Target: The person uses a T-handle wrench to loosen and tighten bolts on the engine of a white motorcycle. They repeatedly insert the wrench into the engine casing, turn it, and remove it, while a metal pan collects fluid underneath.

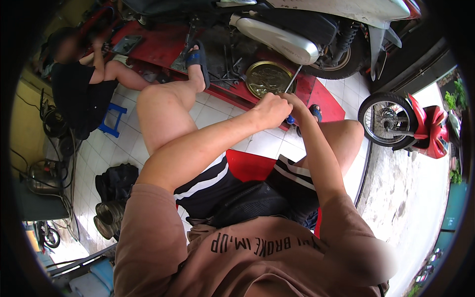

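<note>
The left forearm slants across from the near left, elbow bent, its hand (272,110) curled into a fist, knuckles up. The right forearm rises steeply from the near right, and the right hand (296,102) meets the left one. Both are closed around the lower part of a steel-shafted hand tool (294,78) — how each finger wraps it is hidden. The shaft tilts far and right to the lower edge of the scooter's silver casing (277,39) — contact there I cannot tell. A round golden tray (250,79) lies just left of the shaft, on the red platform (329,101).
</note>
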Demonstrator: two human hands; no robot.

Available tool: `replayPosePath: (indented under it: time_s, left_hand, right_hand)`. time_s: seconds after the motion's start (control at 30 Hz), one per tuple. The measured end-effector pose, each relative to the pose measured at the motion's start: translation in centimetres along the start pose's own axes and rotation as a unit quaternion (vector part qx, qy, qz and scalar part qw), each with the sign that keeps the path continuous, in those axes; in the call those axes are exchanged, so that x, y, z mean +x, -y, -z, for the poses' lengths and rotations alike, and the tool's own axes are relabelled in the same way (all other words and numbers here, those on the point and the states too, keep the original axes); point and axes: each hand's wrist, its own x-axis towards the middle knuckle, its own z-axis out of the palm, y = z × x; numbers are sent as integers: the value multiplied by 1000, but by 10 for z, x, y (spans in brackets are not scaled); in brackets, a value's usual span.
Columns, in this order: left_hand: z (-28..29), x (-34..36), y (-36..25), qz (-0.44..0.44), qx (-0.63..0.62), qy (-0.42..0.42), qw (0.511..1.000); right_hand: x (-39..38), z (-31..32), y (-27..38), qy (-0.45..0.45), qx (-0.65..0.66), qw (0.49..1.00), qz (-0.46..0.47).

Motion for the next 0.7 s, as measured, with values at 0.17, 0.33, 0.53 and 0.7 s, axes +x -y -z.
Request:
replayPosePath:
  time_s: [0.17, 0.33, 0.53, 0.7]
  left_hand:
    - [-2, -1, 2, -1, -1, 1, 1000]
    - [0, -2, 2, -4, 6, 12, 1000]
    - [1, -2, 1, -7, 5, 5, 1000]
    - [0, -1, 2, -3, 2, 5, 1000]
  right_hand:
    - [-3, -1, 1, -1, -211, 973, 95]
    - [-9, -1, 5, -3, -275, 950, 145]
    - [-7, 2, 4, 15, -303, 943, 136]
    - [-4, 3, -1, 1, -347, 914, 211]
